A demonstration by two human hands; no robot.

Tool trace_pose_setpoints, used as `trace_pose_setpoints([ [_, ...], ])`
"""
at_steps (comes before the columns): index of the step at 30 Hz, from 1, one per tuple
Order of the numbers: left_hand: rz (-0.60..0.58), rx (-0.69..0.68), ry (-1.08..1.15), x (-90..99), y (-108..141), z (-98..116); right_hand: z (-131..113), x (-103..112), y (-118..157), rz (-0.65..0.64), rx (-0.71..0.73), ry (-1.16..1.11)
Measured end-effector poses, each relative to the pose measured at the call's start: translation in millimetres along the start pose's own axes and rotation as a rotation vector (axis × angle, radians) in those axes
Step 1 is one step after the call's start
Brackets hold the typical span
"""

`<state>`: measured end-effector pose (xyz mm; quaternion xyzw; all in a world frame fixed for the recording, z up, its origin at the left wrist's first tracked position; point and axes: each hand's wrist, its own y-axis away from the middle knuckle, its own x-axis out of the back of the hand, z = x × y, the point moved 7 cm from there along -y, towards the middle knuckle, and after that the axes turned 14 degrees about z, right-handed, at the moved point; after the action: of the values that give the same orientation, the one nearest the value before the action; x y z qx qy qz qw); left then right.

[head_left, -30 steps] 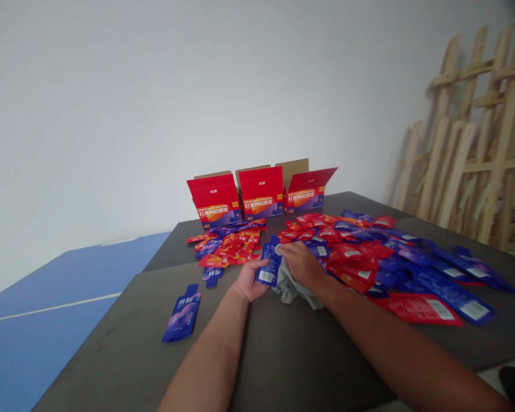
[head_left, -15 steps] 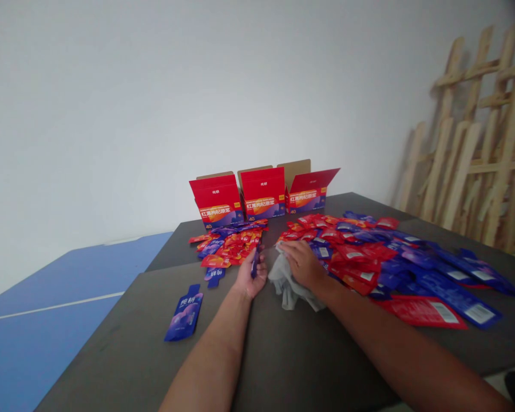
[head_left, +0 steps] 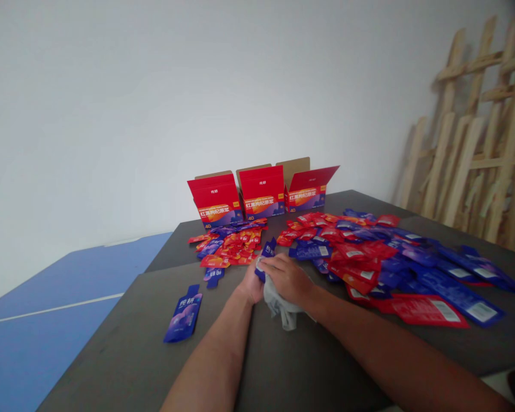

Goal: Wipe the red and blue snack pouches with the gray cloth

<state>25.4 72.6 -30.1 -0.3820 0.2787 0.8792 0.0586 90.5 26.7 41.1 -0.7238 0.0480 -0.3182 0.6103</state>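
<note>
left hand (head_left: 251,287): gripping blue sachet (head_left: 268,249) | right hand (head_left: 286,280): closed on grey cloth (head_left: 278,303), pressed against sachet | nearby: red and blue sachets (head_left: 360,252) heaped on dark table (head_left: 124,355)

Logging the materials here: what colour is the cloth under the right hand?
The cloth under the right hand is pale grey, seen best in the head view.

The right hand (head_left: 286,280) curves over the left hand (head_left: 251,288), the two touching, fingers curled, wrists low.
</note>
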Motion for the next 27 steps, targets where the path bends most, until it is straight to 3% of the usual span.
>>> trace_pose_setpoints([
  [7, -0.076, 0.009, -0.057, -14.9, 12, -5, 32, -1, 4, 0.018, -0.204, 0.078],
  [18, 0.002, 0.005, -0.163, -1.7, 10, -4, 73, 12, 9, 0.093, -0.37, 0.191],
  [23, -0.197, 0.03, 0.0, -15.4, 18, 9, 94, 25, 13, 0.156, -0.48, 0.24],
  [25, -0.224, -0.011, 0.081, -18.1, 19, 19, 89, 31, 9, 0.189, -0.434, 0.237],
  [27, -0.191, -0.085, 0.162, -16.1, 17, 29, 69, 31, 3, 0.167, -0.275, 0.18],
])
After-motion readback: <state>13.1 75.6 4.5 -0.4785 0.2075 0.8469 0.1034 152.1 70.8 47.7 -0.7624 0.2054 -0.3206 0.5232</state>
